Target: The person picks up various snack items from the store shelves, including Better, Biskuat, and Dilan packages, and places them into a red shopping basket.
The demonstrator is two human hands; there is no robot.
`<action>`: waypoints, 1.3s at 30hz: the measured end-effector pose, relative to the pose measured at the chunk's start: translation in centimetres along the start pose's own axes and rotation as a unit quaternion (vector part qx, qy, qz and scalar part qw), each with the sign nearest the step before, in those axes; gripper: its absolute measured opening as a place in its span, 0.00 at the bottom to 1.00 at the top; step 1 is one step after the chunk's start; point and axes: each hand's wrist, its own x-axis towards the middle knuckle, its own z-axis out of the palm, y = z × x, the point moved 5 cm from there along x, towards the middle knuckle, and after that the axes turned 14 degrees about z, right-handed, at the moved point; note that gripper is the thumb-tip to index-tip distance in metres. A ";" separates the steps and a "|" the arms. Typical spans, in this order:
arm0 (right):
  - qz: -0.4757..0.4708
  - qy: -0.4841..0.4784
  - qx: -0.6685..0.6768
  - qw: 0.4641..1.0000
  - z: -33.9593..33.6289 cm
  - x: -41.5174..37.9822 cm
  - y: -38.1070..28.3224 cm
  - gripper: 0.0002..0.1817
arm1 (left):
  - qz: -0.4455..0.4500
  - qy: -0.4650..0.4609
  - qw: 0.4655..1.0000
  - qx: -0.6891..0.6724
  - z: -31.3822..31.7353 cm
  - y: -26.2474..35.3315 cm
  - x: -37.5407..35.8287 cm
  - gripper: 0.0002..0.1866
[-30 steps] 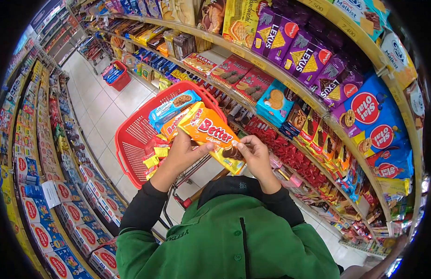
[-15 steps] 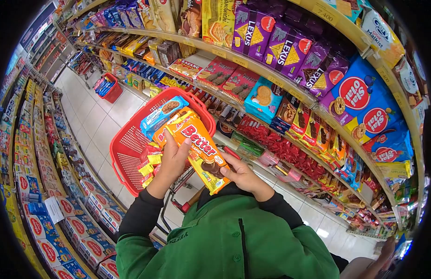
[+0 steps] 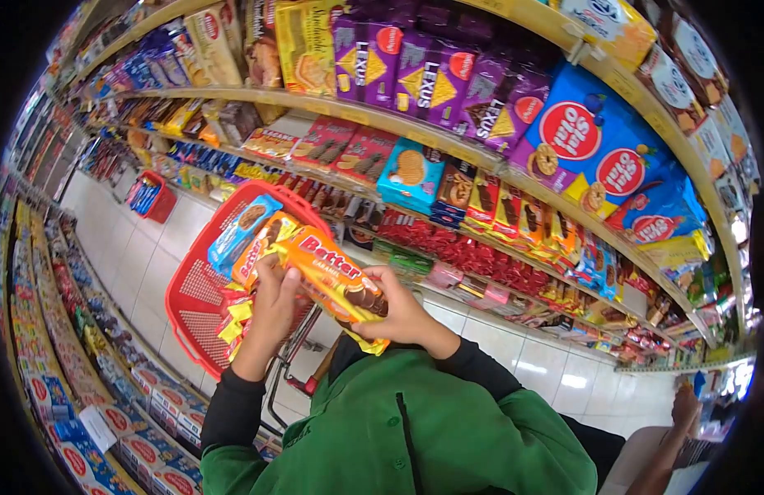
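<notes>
Better packet (image 3: pixel 334 279) between the fingers (image 3: pixel 290 282)

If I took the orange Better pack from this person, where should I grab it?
Probably at mid-length, from the side facing the biscuit shelves: the orange Better pack is long and narrow, the left hand and right hand hold it near its ends, and that long edge shows bare between them.

You're in a narrow aisle. Pale tile floor (image 3: pixel 472 334) underfoot, thin joints; ceiling light glares (image 3: pixel 574 381) off it to your right. Tiered shelves (image 3: pixel 633 87), yellowish rails, run along your right; packed racks (image 3: pixel 54 346) line your left.
</notes>
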 end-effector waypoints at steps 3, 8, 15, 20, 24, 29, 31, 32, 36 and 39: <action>0.072 -0.010 0.209 0.975 -3.1 -0.9 1.8 0.34 | 0.105 -0.057 0.982 0.149 -0.5 0.0 0.1 0.24; 0.076 0.100 0.261 0.957 -9.8 -4.7 3.0 0.38 | 0.157 -0.082 0.949 0.259 -0.3 0.7 0.1 0.29; 0.068 0.386 0.134 0.910 -16.6 -9.6 5.5 0.34 | 0.192 -0.099 0.921 0.323 -0.1 1.7 0.1 0.32; 0.131 0.590 -0.216 0.767 -19.6 -10.3 6.5 0.29 | 0.189 -0.099 0.920 0.328 -0.2 1.5 0.1 0.31; 0.142 0.645 -0.250 0.708 -21.1 -9.6 8.0 0.30 | 0.182 -0.103 0.915 0.345 -0.4 1.4 0.2 0.31; 0.147 0.689 -0.218 0.675 -21.6 -9.5 9.6 0.32 | 0.185 -0.102 0.912 0.351 -0.5 1.5 0.3 0.31; 0.063 0.688 -0.034 0.722 -22.1 -9.7 11.5 0.31 | 0.171 -0.114 0.908 0.365 -0.6 1.5 0.3 0.29; 0.023 0.676 0.058 0.735 -22.4 -9.7 12.4 0.31 | 0.162 -0.122 0.906 0.371 -0.5 1.5 0.4 0.28; -0.031 0.699 0.221 0.680 -22.5 -9.9 11.8 0.34 | 0.170 -0.116 0.905 0.373 -0.4 1.5 0.5 0.30; 0.008 0.640 0.368 0.675 -22.7 -9.1 12.3 0.30 | 0.172 -0.119 0.901 0.380 -0.4 1.4 0.5 0.30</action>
